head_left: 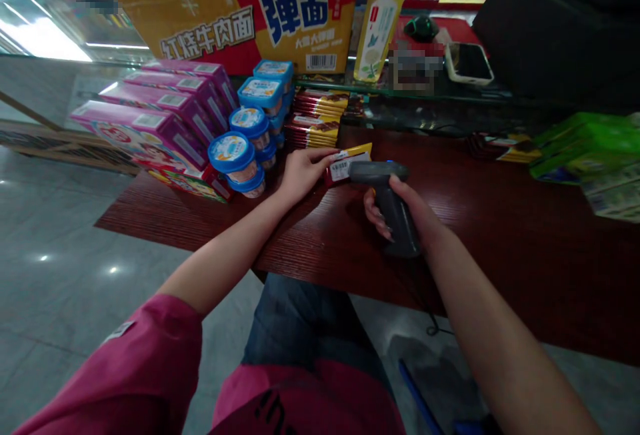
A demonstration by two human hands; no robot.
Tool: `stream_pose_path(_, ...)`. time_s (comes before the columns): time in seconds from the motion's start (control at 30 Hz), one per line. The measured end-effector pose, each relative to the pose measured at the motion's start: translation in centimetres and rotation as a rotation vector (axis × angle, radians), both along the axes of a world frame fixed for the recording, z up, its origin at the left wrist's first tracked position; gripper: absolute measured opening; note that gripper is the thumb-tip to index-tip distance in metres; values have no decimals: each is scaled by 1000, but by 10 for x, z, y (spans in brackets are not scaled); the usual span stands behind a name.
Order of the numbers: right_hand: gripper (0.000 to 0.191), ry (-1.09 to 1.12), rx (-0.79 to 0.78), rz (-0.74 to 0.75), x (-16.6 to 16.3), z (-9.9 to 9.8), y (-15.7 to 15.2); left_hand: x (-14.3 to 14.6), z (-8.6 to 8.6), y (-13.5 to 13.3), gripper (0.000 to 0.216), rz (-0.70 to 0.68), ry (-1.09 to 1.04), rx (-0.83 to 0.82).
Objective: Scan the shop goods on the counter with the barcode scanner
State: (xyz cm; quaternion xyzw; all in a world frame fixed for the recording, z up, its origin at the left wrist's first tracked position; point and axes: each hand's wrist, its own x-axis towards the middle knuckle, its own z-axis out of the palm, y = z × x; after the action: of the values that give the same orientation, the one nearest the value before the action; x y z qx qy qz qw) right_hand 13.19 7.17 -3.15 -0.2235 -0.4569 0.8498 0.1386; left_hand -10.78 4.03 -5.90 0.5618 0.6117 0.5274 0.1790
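My left hand grips a red and yellow snack packet by its left end, with a white barcode label facing me. In my right hand is a dark grey barcode scanner, its head close to the packet's label. Behind my left hand lie stacks of similar red and yellow packets. Blue-lidded cups stand stacked just left of my left hand. Most of the packet's left end is hidden by my fingers.
Purple boxes stand in a row at the left. A noodle carton, a drink bottle and a phone are on the glass shelf behind. Green packs and more red packets lie at right. The scanner's cable hangs near the counter's front edge.
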Motion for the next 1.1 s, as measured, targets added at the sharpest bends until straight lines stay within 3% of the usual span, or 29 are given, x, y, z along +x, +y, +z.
stream_pose_path(0.2, 57, -2, 32, -86, -3, -1, 2, -1, 1, -1, 20, 23, 7, -18)
stream_pose_path(0.43, 58, -27, -4, -55, -3, -3, 3, 2, 1, -1, 20, 38, 27, 8)
stream_pose_path(0.53, 55, 9, -17, -69, 0, 0, 5, 3, 5, -8, 24, -7, 94, 90)
stream_pose_path(0.63, 56, 124, -9, -178, 13, 2, 16, 4, 10, -18, 25, -59, 238, 186)
stream_pose_path(0.77, 56, 224, -29, -401, 58, -2, 43, 16, 17, -23, 29, -155, 474, 344)
stream_pose_path(0.87, 54, 232, -87, -486, 112, -8, 62, 42, 22, -9, 37, -286, 682, 482)
stream_pose_path(1.0, 50, 294, -105, -599, 190, -13, 72, 101, 21, 36, 41, -497, 923, 622)
stream_pose_path(1.1, 47, 327, -95, -698, 233, -16, 68, 152, 12, 80, 38, -555, 989, 658)
